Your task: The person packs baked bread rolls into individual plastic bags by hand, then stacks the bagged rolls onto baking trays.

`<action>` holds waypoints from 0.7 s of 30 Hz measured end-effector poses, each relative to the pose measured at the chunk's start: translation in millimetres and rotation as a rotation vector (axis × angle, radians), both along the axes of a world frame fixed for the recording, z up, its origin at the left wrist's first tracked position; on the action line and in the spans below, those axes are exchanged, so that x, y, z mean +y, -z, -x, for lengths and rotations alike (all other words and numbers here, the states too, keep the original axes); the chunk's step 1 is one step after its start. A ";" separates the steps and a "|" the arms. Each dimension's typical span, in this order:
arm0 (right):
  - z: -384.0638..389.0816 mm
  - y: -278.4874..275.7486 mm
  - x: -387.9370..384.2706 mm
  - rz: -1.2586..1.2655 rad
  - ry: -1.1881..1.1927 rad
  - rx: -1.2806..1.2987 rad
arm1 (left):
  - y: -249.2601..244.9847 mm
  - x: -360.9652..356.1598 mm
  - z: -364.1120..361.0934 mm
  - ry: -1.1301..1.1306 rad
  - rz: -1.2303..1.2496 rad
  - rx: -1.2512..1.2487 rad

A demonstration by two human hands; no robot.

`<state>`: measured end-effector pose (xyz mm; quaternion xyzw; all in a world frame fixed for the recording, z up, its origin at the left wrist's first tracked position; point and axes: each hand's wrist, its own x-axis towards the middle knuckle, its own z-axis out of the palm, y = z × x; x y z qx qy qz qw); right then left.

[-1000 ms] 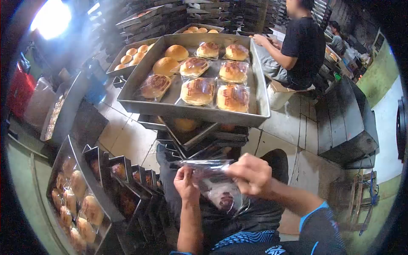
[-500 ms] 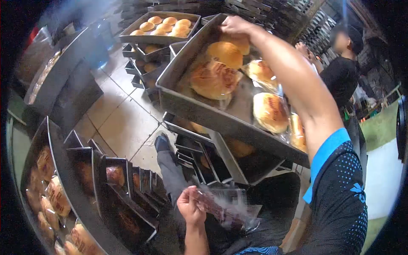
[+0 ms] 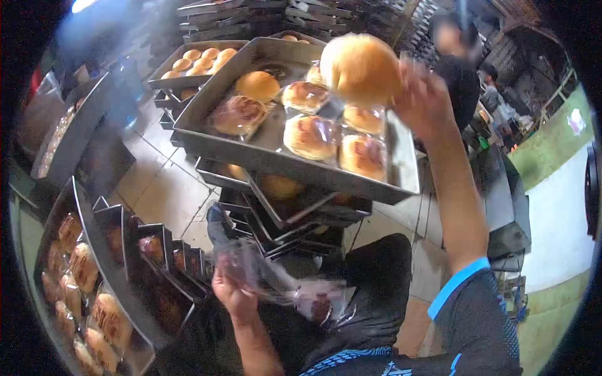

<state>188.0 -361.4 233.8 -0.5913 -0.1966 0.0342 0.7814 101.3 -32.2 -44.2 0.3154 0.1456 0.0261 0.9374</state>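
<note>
The right hand (image 3: 427, 100), blurry, grips a plain bun (image 3: 359, 67) above the big tray (image 3: 276, 156). The left hand (image 3: 235, 293) pinches floppy clear bags (image 3: 307, 296) over the lap. Held by one side, the bun might slip onto the wrapped buns (image 3: 310, 136).

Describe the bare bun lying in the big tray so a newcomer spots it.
Find the big metal tray, upper middle of the view. Along its left side, behind the wrapped bun in the near left corner, lies a golden bun; unlike its wrapped neighbours, it shows no plastic or print.
</note>
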 end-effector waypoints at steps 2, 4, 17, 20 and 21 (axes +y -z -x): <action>76.6 29.5 36.1 0.117 -0.016 -0.026 | -13.4 18.7 8.9 0.005 -0.106 -0.109; 146.7 79.9 61.3 0.184 0.105 0.226 | -41.8 13.4 20.8 -0.006 -0.449 -0.077; 221.6 158.9 154.3 0.922 0.387 -0.743 | -87.5 -41.5 96.4 0.144 -0.276 -0.370; 222.7 144.4 162.0 1.006 0.422 -0.576 | -89.1 -62.6 99.7 0.105 -0.553 -0.227; 226.5 155.9 160.8 1.014 0.374 -0.596 | -78.0 -57.2 93.8 0.128 -0.481 -0.165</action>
